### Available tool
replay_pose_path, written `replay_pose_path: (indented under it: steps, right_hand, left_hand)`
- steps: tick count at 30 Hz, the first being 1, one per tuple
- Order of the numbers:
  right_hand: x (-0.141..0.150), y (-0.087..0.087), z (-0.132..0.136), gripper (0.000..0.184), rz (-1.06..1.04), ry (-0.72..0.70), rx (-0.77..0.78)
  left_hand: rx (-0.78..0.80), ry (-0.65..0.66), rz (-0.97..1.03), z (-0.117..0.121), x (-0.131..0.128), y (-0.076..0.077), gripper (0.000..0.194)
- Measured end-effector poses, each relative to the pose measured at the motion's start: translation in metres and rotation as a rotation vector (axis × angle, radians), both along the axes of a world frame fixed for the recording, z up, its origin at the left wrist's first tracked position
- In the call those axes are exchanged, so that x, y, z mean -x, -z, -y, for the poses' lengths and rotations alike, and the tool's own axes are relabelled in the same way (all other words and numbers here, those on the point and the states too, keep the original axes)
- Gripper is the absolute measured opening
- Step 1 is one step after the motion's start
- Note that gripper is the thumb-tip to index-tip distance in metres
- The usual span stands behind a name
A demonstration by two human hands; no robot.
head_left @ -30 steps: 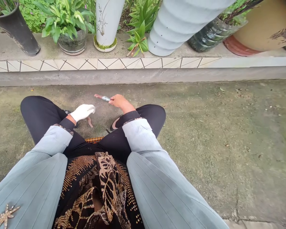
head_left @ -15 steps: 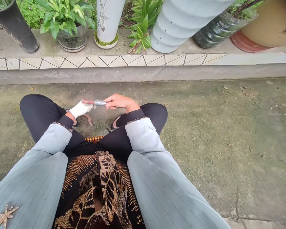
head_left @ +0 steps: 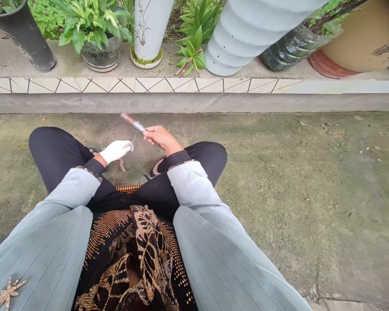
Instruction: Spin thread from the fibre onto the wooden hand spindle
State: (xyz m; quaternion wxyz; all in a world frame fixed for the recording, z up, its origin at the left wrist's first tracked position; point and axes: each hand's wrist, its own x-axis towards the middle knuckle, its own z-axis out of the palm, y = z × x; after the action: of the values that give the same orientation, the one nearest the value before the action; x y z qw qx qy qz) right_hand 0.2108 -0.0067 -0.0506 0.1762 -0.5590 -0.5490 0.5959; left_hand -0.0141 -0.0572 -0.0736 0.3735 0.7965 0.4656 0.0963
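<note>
My right hand (head_left: 162,137) grips the near end of a reddish-brown stick (head_left: 127,118), its far end pointing up and left. Around the stick's middle is a silvery winding (head_left: 139,126) of wire or thread; which of the two I cannot tell. From it a thin strand (head_left: 135,137) runs down to my left hand (head_left: 114,151). That hand wears a white glove, and its fingers are closed on the strand's lower end. Both hands are apart, held above the ground between my bent knees.
Ahead runs a low concrete ledge (head_left: 65,56) with a tiled face, bearing a dark pot (head_left: 29,39), a glass planter (head_left: 102,56), a white vase (head_left: 149,30) and a ribbed pale pot (head_left: 236,34). A brown forked piece (head_left: 122,165) lies on the concrete ground (head_left: 294,194) by my foot.
My left hand has come away from the stick, down and towards me, so the strand now shows. The stick has swung from level to slanting up and left.
</note>
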Motion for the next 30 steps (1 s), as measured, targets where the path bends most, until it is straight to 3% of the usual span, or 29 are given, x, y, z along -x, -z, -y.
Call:
replay_pose_path:
  steps: [2,4,6,9,11,14,17,19,24,30]
  right_hand:
    - [-0.002,0.006,-0.005,0.014,0.265,-0.032,-0.046]
    - [-0.003,0.01,-0.005,0.012,0.511,-0.24,-0.03]
    - [-0.002,0.012,-0.001,0.007,0.593,-0.51,0.066]
    - [-0.002,0.005,0.006,0.016,0.41,-0.809,0.296]
    - [-0.006,-0.004,0.008,0.024,0.184,-0.893,0.358]
    - [-0.016,-0.016,0.004,0.026,-0.139,-0.776,0.223]
    - [-0.021,-0.017,0.001,0.026,-0.359,-0.433,0.09]
    - [-0.019,-0.012,0.002,0.026,-0.418,-0.262,0.073]
    - [-0.003,-0.006,0.007,0.021,-0.28,-0.109,0.132]
    - [0.007,-0.001,0.007,0.017,-0.108,-0.056,0.095]
  left_hand:
    - [-0.054,0.062,-0.088,0.001,-0.001,0.001,0.033]
    - [-0.105,0.108,-0.175,0.001,-0.001,0.003,0.034]
    - [-0.13,0.122,-0.218,-0.001,0.0,0.004,0.034]
    - [-0.106,0.118,-0.147,-0.004,0.004,0.004,0.031]
    - [-0.02,0.085,-0.021,-0.006,0.007,0.003,0.029]
    - [0.203,-0.056,0.24,-0.008,0.01,0.006,0.031]
    - [0.347,-0.191,0.436,-0.007,0.006,0.008,0.032]
    - [0.362,-0.162,0.473,-0.004,0.0,0.007,0.029]
    - [0.271,-0.06,0.424,0.003,-0.011,0.0,0.026]
    - [0.123,-0.018,0.25,0.001,-0.007,0.004,0.028]
